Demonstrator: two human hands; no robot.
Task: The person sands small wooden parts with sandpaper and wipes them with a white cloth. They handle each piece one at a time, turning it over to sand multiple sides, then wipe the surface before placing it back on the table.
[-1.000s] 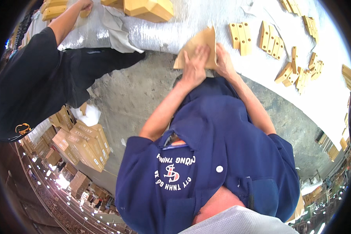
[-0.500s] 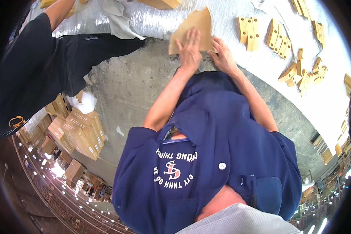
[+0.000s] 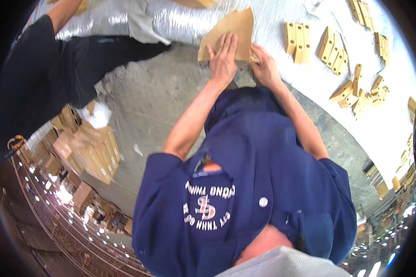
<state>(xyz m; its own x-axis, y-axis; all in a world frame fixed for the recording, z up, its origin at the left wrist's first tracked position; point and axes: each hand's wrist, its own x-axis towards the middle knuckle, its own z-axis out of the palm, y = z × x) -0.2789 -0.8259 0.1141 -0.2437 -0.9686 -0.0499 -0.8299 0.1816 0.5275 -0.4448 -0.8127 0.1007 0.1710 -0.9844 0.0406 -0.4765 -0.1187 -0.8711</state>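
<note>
brown sheet laid flatter, farther onto the table

over the last second, the brown sheet (image 3: 229, 25) has been shifted away from the body, deeper onto the film-covered table (image 3: 270, 23). its right edge, gripped and standing up a second ago, is now seen lower. more of the sheet thus appears to be borne by the table and steadied for handling.

it is pressed by the left hand (image 3: 223, 62), which is spread flat with the thumb out and nothing grasped. the right hand (image 3: 265, 67) is placed at the lower right corner, fingers curled; whether the edge is pinched cannot be told. some wooden blocks (image 3: 300, 44) are set out to the right, apart from the sheet.

what lies under the sheet is hidden, and a small tan bit by the right fingertips is too blurred to be identified. the co-worker's forearm (image 3: 64, 14) is cut off by the upper rim, with its hand out of view.
</note>
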